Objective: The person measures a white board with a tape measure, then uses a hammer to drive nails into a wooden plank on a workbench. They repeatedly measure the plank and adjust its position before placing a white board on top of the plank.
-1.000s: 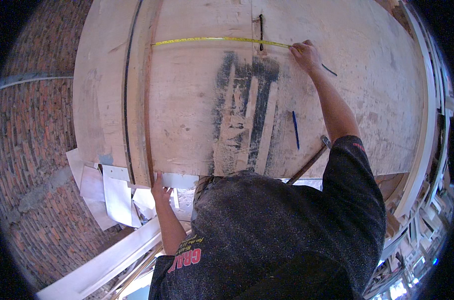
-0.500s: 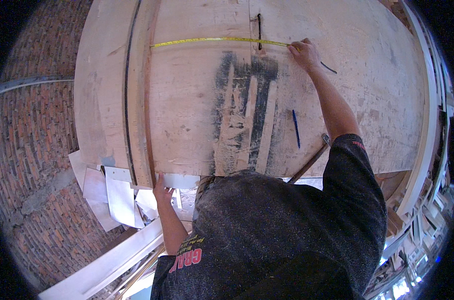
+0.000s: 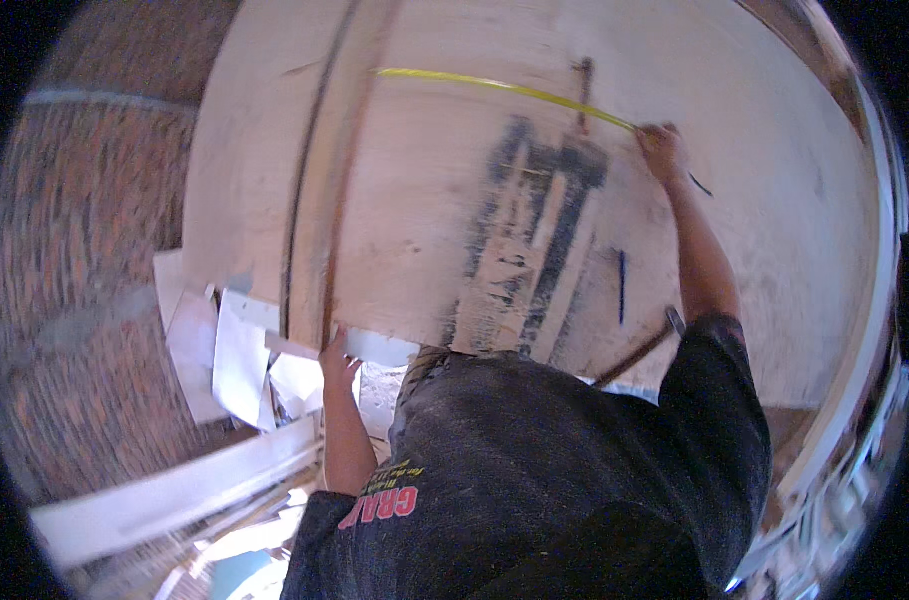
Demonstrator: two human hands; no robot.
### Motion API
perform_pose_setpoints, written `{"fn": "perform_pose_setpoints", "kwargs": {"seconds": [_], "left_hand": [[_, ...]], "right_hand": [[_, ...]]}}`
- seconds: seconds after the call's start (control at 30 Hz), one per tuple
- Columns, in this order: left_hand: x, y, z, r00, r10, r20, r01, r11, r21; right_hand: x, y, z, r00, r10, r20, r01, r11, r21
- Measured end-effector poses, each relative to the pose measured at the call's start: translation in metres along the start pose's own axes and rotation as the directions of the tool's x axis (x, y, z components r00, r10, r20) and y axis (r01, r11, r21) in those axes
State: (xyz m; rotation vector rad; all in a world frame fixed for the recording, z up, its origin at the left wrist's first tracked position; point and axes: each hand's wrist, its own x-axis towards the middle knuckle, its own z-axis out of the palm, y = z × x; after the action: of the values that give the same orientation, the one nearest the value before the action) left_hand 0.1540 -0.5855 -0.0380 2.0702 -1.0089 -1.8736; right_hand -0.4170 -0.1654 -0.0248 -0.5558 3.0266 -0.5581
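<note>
A yellow tape measure blade (image 3: 494, 84) stretches across a large pale plywood panel (image 3: 414, 170). At its right end my right hand (image 3: 661, 150) is closed around the tape; the case is hidden by the fingers. The other end meets the long wooden strip (image 3: 356, 130) lying on the panel toward the left. My left hand (image 3: 340, 357) grips this strip's near end at the panel's front edge, thumb up against it. A blue pen (image 3: 621, 285) lies on the panel below my right forearm. Nearby is a hammer (image 3: 634, 357), partly hidden by my sleeve.
Dark smears (image 3: 544, 210) mark the middle of the panel. Beyond its left side is a brick wall (image 3: 94, 230). White sheet offcuts (image 3: 236, 365) hang below the near left corner, above a long white board (image 3: 174, 490). Stacked lengths of material (image 3: 844, 500) lie at the right.
The view has shifted and turned, so the panel appears tilted and further right. My right hand still holds the tape and my left hand stays at the strip's end. Now is blurrier.
</note>
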Motion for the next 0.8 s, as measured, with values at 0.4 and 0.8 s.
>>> {"fn": "perform_pose_setpoints", "kwargs": {"seconds": [0.4, 0.8], "left_hand": [[-0.041, 0.024, -0.018, 0.999, -0.024, 0.03, 0.015, 0.97, 0.244], [0.05, 0.012, -0.164, 0.922, 0.386, 0.005, -0.366, 0.87, 0.331]], "right_hand": [[-0.031, -0.034, -0.003, 0.995, -0.046, -0.085, 0.059, 0.986, 0.156], [-0.082, -0.368, 0.023, 0.825, -0.39, 0.409, 0.002, 0.726, 0.688]]}}
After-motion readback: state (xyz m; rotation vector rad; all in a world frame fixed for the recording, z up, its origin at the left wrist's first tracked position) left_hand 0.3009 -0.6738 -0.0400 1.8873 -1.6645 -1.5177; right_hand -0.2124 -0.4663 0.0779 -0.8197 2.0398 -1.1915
